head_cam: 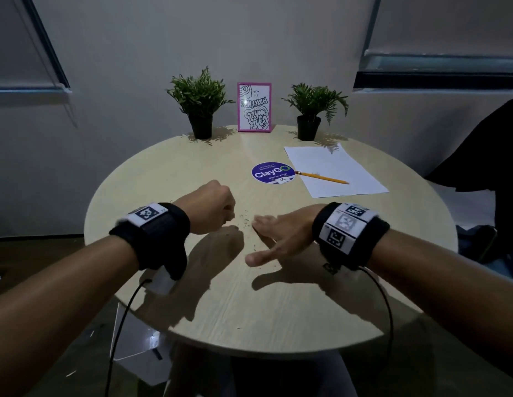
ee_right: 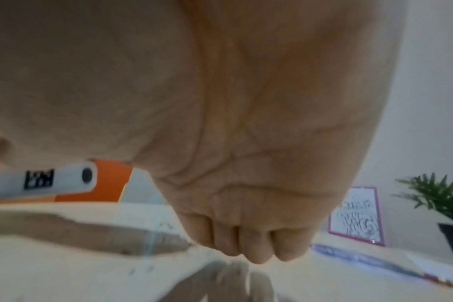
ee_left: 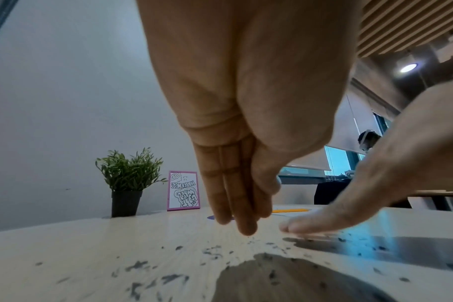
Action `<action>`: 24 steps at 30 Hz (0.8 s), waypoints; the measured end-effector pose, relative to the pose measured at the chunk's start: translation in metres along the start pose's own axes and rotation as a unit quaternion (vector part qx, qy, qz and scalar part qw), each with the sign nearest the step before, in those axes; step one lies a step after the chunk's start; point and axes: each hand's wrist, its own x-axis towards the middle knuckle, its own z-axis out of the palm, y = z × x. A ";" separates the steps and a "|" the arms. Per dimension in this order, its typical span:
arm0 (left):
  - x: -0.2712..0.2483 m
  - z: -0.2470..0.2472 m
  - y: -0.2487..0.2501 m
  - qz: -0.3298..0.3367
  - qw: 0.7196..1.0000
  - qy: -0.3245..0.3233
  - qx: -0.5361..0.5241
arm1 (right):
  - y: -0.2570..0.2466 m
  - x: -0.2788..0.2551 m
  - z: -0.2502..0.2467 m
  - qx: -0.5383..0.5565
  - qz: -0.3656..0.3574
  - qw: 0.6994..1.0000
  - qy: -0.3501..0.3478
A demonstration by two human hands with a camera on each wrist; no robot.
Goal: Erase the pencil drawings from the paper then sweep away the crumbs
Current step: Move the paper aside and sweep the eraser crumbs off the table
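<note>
The right hand (head_cam: 281, 236) is lying flat, its grip released, fingers seemingly brushing the dark eraser crumbs (head_cam: 243, 222) toward the left hand (head_cam: 209, 209), whose straight fingers are forming a wall; the white paper sheet (head_cam: 335, 170) is lying set aside beyond the right grip on the round wooden desk (head_cam: 249, 305)

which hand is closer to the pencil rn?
Right. The right hand lies flat on the table, just in front of the pencil on the paper. The left hand is farther off, to its left.
</note>
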 end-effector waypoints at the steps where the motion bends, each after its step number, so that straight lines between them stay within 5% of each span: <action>1: 0.002 0.001 0.001 0.014 1.000 -0.012 0.006 | -0.001 -0.010 -0.005 0.020 -0.003 1.000 0.014; 5: 0.002 0.006 0.016 0.120 0.990 -0.071 -0.006 | 0.034 -0.047 -0.001 0.051 0.068 0.995 0.054; 9: 0.001 0.015 0.050 0.209 0.965 -0.154 -0.023 | 0.054 -0.068 0.032 0.020 0.101 0.995 -0.015; 14: 0.012 0.034 0.072 0.142 0.950 -0.276 0.033 | 0.048 -0.084 0.058 0.054 0.103 0.993 -0.002; 19: 0.020 0.033 0.052 0.000 0.960 -0.251 0.123 | 0.046 -0.110 0.072 0.079 0.090 0.993 0.006; 24: 0.021 0.034 0.086 0.128 0.964 -0.229 0.043 | 0.043 -0.128 0.083 0.088 0.111 0.990 -0.009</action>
